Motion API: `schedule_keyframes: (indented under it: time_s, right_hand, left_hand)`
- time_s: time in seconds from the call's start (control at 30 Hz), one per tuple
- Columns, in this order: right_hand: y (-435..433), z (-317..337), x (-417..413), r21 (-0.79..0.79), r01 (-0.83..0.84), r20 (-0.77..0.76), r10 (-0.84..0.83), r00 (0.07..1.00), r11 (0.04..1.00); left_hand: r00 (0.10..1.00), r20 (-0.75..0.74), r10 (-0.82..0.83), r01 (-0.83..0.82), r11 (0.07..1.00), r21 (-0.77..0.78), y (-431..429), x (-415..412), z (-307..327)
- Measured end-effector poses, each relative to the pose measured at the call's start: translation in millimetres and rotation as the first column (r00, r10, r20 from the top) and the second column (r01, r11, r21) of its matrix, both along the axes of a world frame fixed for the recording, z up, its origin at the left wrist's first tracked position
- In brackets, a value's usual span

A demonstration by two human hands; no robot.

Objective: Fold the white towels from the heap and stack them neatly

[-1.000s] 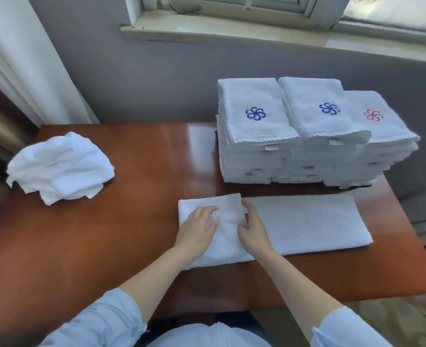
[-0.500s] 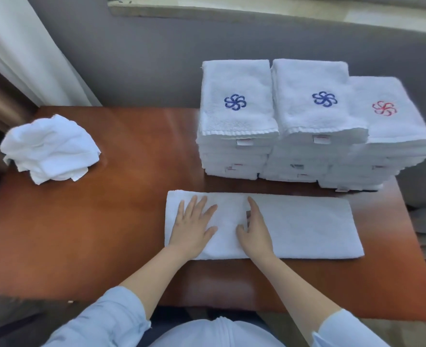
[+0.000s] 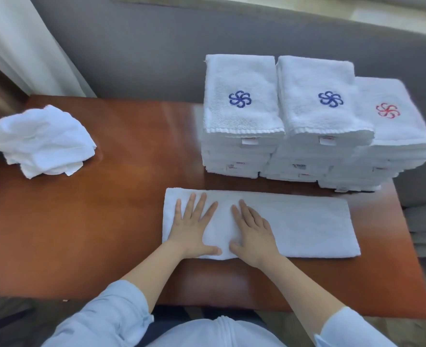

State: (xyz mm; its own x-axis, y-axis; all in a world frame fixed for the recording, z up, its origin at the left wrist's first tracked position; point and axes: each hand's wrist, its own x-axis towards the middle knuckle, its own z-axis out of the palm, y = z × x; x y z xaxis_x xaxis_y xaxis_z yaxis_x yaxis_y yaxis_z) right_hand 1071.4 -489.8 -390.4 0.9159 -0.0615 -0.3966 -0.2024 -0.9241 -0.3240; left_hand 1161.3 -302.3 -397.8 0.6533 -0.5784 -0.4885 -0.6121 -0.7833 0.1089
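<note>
Left grip [image 3: 194, 226] is down flat on the towel [image 3: 294, 226], fingers straight and spread apart, clamped on nothing, palm pressing the cloth. Right grip [image 3: 253, 231] is just beside it, also flat, fingers straight and closer together, thumb tucked low near the towel's near edge. The two thumbs nearly meet, with a small puff of cloth between them.

The towel lies as a long white strip across the near part of the surface [image 3: 106, 221], running left to right. Both grips sit on its left half; the right half lies bare and smooth. Its near edge is a little way in from the front rim of the surface.

Behind the towel, with a strip of wood between, stand three stacks of folded towels, pushed together side by side against the grey wall [image 3: 144, 58]. The left stack [image 3: 239, 121] shows a blue pinwheel mark on top, and so does the middle stack [image 3: 319, 116]. The right stack [image 3: 392, 126] shows a red one and sits a bit lower. Small labels peek out along their front edges; I cannot read them.

Far off to my left, well apart from the towel, the heap [image 3: 41, 141] sits crumpled at the edge of the surface, close to the pale curtain [image 3: 19, 33]. My light blue sleeves [image 3: 111, 319] fill the bottom of the view.
</note>
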Motion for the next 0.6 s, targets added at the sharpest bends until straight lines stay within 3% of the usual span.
schedule_keyframes:
  time_s: [0.6]
  right_hand:
    - [165.1, 2.3, 45.2, -0.029, 0.068, -0.077, -0.070, 0.995, 0.997]
  left_hand:
    - [0.994, -0.071, -0.088, 0.088, 0.996, -0.001, 158.5, 57.2, 7.0]
